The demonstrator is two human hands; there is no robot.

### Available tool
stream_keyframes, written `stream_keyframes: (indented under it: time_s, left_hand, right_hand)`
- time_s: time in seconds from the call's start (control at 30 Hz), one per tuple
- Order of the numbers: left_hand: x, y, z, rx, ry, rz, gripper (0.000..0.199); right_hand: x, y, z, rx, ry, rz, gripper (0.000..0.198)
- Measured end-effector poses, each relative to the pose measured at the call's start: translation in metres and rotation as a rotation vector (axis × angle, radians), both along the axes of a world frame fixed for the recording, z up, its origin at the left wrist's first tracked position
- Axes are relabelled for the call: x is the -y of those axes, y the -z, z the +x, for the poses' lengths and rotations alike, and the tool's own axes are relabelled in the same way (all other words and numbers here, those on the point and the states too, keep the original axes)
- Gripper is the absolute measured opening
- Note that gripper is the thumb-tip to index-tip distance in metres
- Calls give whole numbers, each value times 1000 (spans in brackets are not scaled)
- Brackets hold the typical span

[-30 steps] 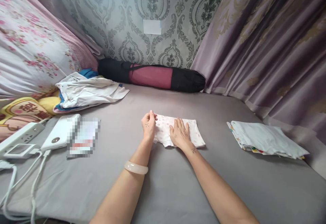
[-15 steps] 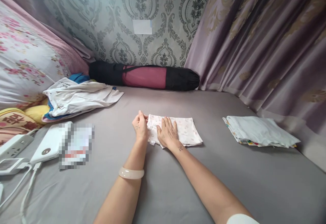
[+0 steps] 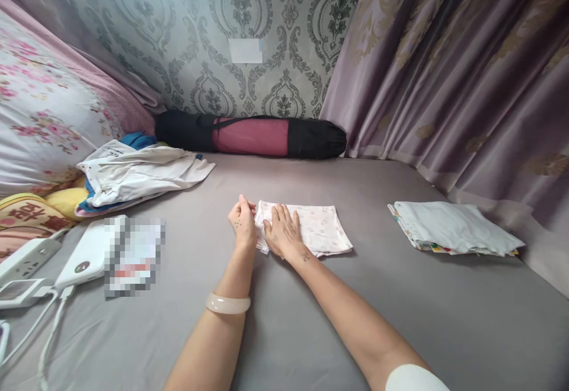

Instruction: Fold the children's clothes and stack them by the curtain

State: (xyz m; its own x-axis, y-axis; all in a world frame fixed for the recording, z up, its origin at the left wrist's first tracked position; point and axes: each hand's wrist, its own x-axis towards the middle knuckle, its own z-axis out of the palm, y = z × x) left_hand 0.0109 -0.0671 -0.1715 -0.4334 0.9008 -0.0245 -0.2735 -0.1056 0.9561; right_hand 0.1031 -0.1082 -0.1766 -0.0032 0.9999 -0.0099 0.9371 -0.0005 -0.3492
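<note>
A folded white-and-pink printed cloth [image 3: 322,225] lies flat on the grey bed sheet in front of me. My right hand [image 3: 283,234] rests palm down on its left half, fingers stretched out and slightly spread. At the cloth's left edge is my left hand [image 3: 242,222], closed with the thumb on top. Its fingers curl towards the cloth, and whether they pinch its edge is hidden. A pale bangle [image 3: 228,303] circles my left forearm.
Folded light clothing [image 3: 453,225] lies to the right. On the left are a crumpled white garment [image 3: 142,172], a white power bank [image 3: 91,252], a power strip [image 3: 29,255] and cables. A long black-and-red bag [image 3: 251,135] lies along the wall.
My right hand has slid a little left across the cloth, towards my left hand. The left hand stays closed at the cloth's left edge.
</note>
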Motion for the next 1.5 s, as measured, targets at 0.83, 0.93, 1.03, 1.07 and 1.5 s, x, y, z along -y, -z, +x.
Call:
stream_keyframes:
  time_s: [0.83, 0.93, 1.03, 1.07, 1.5]
  left_hand:
    - [2, -10, -4, -36, -124, -21, 45]
    - [3, -11, -2, -20, -106, -32, 45]
    - [4, -8, 0, -25, -84, -25, 44]
    - [3, -6, 0, -37, -74, -15, 44]
    - [-1, 12, 3, -210, 30, 88, 46]
  right_hand:
    - [-13, 9, -28, 16, -118, 76, 59]
    - [-13, 10, -28, 12, -115, 86, 59]
    - [-13, 7, -26, -21, -130, 76, 59]
    - [-13, 5, -24, -38, -134, 62, 58]
    - [2, 1, 16, 57, -71, 20, 59]
